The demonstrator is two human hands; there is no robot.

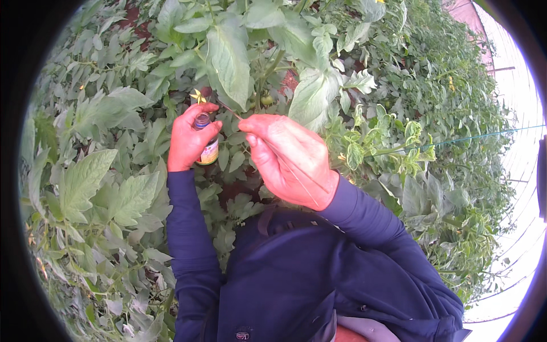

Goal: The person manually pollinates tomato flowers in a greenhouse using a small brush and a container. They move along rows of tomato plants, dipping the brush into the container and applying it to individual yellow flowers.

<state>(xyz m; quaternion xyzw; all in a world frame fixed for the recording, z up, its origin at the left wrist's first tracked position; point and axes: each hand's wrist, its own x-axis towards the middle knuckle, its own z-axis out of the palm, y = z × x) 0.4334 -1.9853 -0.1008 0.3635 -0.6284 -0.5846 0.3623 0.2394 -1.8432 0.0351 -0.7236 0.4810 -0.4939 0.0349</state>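
My left hand (186, 140) is closed around a small open glass bottle (209, 154) with a colourful label and a dark mouth facing up. Just above its fingertips is a yellow tomato flower (198, 96); whether the fingers touch it I cannot tell. My right hand (292, 158) pinches a thin stick (299, 183) between thumb and fingers. One end of the stick points left toward the flower, apart from it, while the other runs back under the palm to the wrist. Large tomato leaves (229, 60) hang over both hands.
Green tomatoes (266, 100) hang on a stem beyond my hands. Dense tomato plants (102, 194) crowd both sides. A taut green string (484, 134) crosses at right, near curled light-green shoots (393, 139). Pale greenhouse sheeting (515, 188) rises at the far right.
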